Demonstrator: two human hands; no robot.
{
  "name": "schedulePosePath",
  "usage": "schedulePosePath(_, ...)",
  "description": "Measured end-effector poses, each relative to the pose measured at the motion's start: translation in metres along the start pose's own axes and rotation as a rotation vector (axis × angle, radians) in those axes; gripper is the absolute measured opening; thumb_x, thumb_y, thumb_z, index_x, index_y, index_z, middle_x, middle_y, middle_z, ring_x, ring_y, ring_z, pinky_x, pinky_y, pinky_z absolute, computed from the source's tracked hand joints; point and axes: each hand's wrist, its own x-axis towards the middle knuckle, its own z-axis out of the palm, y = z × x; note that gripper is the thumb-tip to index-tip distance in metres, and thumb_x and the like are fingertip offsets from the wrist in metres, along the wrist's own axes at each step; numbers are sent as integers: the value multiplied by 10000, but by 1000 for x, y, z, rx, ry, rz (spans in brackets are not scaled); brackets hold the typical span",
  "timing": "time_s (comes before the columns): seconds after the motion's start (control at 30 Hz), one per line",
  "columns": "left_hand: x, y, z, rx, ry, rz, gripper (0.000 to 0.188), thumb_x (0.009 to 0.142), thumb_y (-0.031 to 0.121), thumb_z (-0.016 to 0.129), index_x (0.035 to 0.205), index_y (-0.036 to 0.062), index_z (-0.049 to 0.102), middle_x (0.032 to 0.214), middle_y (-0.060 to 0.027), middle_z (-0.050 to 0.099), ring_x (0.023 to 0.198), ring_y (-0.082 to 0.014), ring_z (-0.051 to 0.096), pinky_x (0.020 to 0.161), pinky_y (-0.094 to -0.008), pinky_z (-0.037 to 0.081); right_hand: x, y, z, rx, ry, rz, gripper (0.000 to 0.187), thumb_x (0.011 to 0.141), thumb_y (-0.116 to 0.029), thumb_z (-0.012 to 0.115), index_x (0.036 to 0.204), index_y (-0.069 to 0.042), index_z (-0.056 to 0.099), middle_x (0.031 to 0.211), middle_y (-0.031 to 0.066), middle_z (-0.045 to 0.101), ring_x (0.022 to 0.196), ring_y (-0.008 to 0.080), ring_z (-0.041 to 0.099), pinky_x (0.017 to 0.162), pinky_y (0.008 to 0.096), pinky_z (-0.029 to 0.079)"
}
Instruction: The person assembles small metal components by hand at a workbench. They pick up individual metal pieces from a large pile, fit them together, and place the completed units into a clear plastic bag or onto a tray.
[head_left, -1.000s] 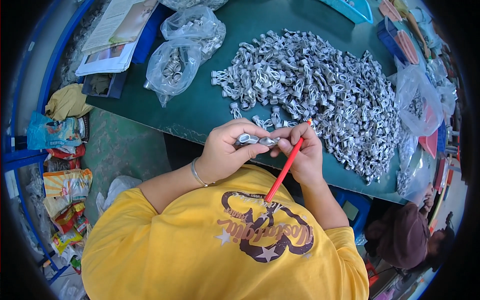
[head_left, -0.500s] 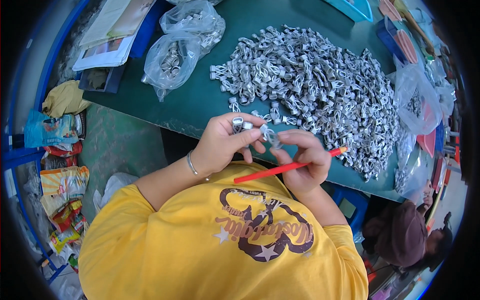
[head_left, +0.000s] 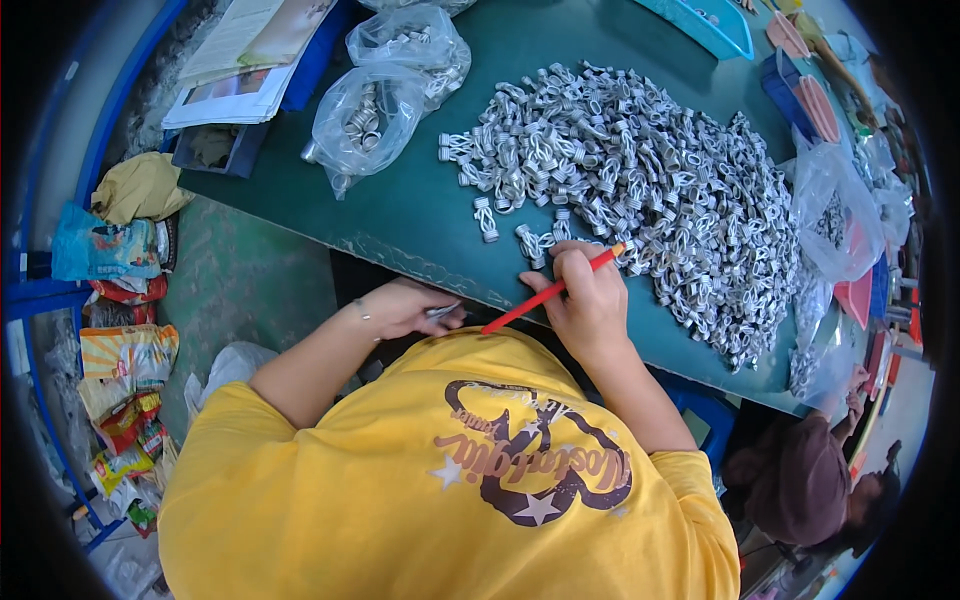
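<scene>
My left hand is low beside the table's front edge, its fingers curled round a small silver metal piece that shows only in part. In my right hand lies a slim red stick with an orange tip, slanting across the fingers. The fingertips of that hand are down at the near edge of a large heap of silver looped metal fittings, each with a ribbed cap and a loop. A few loose fittings lie just left of the heap. Whether the right fingertips also pinch a fitting is hidden.
The heap covers much of the green table. Clear plastic bags with metal parts stand at the back left, near papers on a blue box. A turquoise basket sits at the far edge. Another person is at the lower right.
My hands have parted from the fitting they both held. The left moved down and left, below the table edge; the right moved up to the heap, keeping the red stick.
</scene>
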Motion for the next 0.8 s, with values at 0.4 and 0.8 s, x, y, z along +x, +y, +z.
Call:
schedulePosePath(0.4,-14,25,30,1244,-146,330,368,863,200,567,1151,-27,533,1175,-183,555,1068,-298,538,897,-329,420,-15,9,-7,646,177,231,374,672,125,701,713,-40,368,895,159,613,692,138,581,618,243,513)
schedulePosePath(0.8,-38,72,94,323,56,806,182,793,-21,646,967,-32,592,841,-64,602,692,-95,603,603,-192,487,-13,4,-10,887,159,241,371,699,101,699,730,-56,364,935,167,602,802,178,600,680,265,512)
